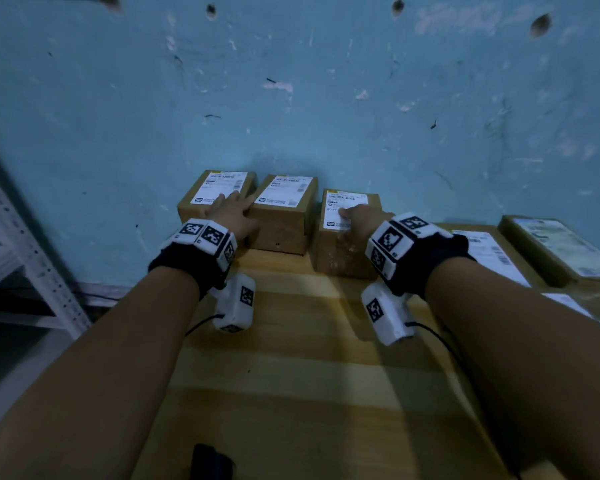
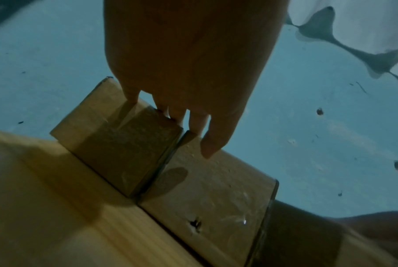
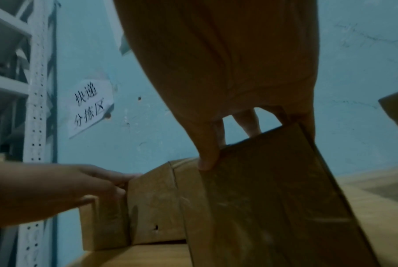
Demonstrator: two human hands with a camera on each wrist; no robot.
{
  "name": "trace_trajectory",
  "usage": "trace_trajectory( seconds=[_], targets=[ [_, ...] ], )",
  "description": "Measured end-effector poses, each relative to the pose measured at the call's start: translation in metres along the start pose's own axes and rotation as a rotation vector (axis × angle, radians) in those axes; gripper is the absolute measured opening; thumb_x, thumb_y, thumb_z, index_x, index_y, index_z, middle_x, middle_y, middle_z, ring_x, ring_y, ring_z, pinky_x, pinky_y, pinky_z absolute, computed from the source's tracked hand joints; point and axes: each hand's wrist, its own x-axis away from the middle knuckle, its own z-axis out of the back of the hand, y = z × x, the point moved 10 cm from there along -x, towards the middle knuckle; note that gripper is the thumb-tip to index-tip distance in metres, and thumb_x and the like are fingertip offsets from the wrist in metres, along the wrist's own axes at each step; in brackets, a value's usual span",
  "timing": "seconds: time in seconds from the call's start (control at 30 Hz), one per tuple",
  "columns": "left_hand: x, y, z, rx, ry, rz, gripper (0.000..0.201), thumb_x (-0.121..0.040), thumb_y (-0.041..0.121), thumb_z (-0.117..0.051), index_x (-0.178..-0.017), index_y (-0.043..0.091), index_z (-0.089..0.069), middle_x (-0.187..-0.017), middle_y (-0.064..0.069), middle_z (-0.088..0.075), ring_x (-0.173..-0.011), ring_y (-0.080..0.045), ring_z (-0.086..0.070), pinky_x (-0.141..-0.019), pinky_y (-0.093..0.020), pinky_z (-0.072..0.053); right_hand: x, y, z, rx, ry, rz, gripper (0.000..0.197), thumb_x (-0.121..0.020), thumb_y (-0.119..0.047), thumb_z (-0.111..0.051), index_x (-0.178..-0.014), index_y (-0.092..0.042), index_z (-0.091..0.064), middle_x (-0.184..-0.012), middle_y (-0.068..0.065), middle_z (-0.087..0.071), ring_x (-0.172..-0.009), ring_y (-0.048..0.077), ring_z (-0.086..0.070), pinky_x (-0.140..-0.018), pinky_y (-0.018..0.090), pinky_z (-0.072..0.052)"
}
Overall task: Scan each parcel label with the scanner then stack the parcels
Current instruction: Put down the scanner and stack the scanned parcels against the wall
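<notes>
Both hands down on the parcels at the back wall.

Left hand (image 1: 231, 211) lies flat, fingers straight and slightly spread, across the left parcel (image 1: 207, 195) and onto the middle parcel (image 1: 284, 213). Right hand (image 1: 361, 218) grips the right parcel (image 1: 343, 237), thumb (image 3: 207, 159) on its side, fingers over the label. All sit on the wooden table (image 1: 291, 375); flat parcels (image 1: 551, 251) lie far right.

Blue wall (image 1: 291, 81); shelving (image 3: 36, 90); paper sign (image 3: 89, 108)
</notes>
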Motion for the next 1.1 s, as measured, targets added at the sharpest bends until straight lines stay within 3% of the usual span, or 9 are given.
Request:
trace_trajectory(
  seconds=[0.13, 0.23, 0.37, 0.5, 0.6, 0.83, 0.93, 1.03, 1.1],
  targets=[
    [0.002, 0.001, 0.007, 0.177, -0.029, -0.036, 0.063, -0.094, 0.025, -0.051, -0.149, 0.029, -0.020, -0.158, -0.007, -0.015, -0.146, -0.026, -0.011, -0.118, -0.040, -0.016, -0.016, -0.005, 0.003, 0.015, -0.008, 0.000, 0.050, -0.099, -0.022, -0.044, -0.142, -0.002, -0.031, -0.147, 0.020, -0.036, -0.134, 0.033, -0.037, -0.106, 0.032, -0.031],
    [0.002, -0.024, 0.033, 0.529, 0.176, 0.010, 0.059, -0.090, 0.013, -0.057, -0.144, 0.021, -0.036, -0.154, -0.006, -0.028, -0.143, -0.022, -0.025, -0.115, -0.027, -0.019, -0.026, -0.003, 0.002, 0.036, 0.019, -0.015, 0.047, -0.100, -0.024, -0.039, -0.143, -0.005, -0.030, -0.146, 0.019, -0.036, -0.136, 0.032, -0.033, -0.104, 0.030, -0.028],
    [-0.003, -0.074, 0.027, 0.552, 0.251, 0.220, 0.065, -0.086, 0.039, -0.057, -0.145, 0.034, -0.031, -0.157, -0.014, -0.018, -0.142, -0.033, -0.023, -0.118, -0.043, -0.018, -0.037, 0.002, -0.006, -0.004, 0.075, -0.039, 0.046, -0.097, -0.035, -0.040, -0.140, -0.021, -0.033, -0.148, 0.017, -0.027, -0.135, 0.035, -0.032, -0.107, 0.042, -0.030],
    [-0.006, -0.081, 0.014, 0.824, 0.261, 0.208, 0.047, -0.090, 0.010, -0.060, -0.135, 0.002, -0.049, -0.142, -0.018, -0.044, -0.128, -0.029, -0.046, -0.111, -0.029, -0.032, -0.044, 0.002, -0.011, -0.042, 0.057, -0.067, 0.057, -0.092, -0.049, -0.040, -0.144, -0.031, -0.026, -0.156, 0.014, -0.013, -0.139, 0.039, -0.020, -0.114, 0.045, -0.022],
    [-0.007, -0.081, 0.013, 0.856, 0.250, 0.204, 0.044, -0.088, 0.007, -0.061, -0.131, 0.003, -0.053, -0.142, -0.016, -0.045, -0.128, -0.028, -0.046, -0.112, -0.031, -0.033, -0.043, -0.002, -0.013, -0.063, 0.068, -0.075, 0.063, -0.089, -0.058, -0.038, -0.145, -0.033, -0.024, -0.157, 0.012, -0.011, -0.141, 0.040, -0.015, -0.115, 0.047, -0.016],
    [0.019, -0.063, 0.030, 0.549, 0.231, 0.197, 0.061, -0.093, 0.028, -0.055, -0.145, 0.041, -0.026, -0.160, -0.004, 0.006, -0.146, -0.033, 0.011, -0.117, -0.050, 0.005, -0.023, -0.004, -0.005, -0.178, 0.073, -0.114, 0.060, -0.095, -0.052, -0.030, -0.150, -0.033, -0.014, -0.160, 0.005, 0.006, -0.145, 0.033, 0.012, -0.114, 0.056, 0.004],
    [0.046, -0.023, 0.056, 0.612, 0.304, 0.048, 0.056, -0.093, 0.021, -0.054, -0.144, 0.030, -0.034, -0.158, -0.005, -0.015, -0.146, -0.025, -0.011, -0.119, -0.040, -0.009, 0.008, -0.010, 0.020, -0.300, 0.085, -0.094, 0.060, -0.098, -0.043, -0.031, -0.151, -0.028, -0.009, -0.160, 0.003, 0.005, -0.147, 0.028, 0.008, -0.117, 0.048, 0.001],
    [0.077, 0.034, 0.072, 0.784, 0.243, -0.111, 0.043, -0.092, 0.006, -0.052, -0.135, 0.007, -0.046, -0.138, -0.008, -0.046, -0.130, -0.018, -0.041, -0.100, -0.019, -0.031, 0.053, -0.013, 0.050, -0.388, 0.039, -0.009, 0.054, -0.100, -0.031, -0.030, -0.149, -0.010, -0.018, -0.160, 0.007, -0.008, -0.147, 0.023, -0.009, -0.118, 0.036, -0.008],
    [0.102, 0.073, 0.073, 0.883, 0.159, -0.151, 0.039, -0.092, 0.003, -0.051, -0.132, 0.002, -0.048, -0.130, -0.014, -0.052, -0.121, -0.020, -0.048, -0.095, -0.020, -0.036, 0.089, 0.001, 0.067, -0.500, 0.009, -0.015, 0.045, -0.101, -0.020, -0.029, -0.142, -0.002, -0.031, -0.155, 0.015, -0.022, -0.142, 0.027, -0.023, -0.111, 0.029, -0.019]
  ],
)
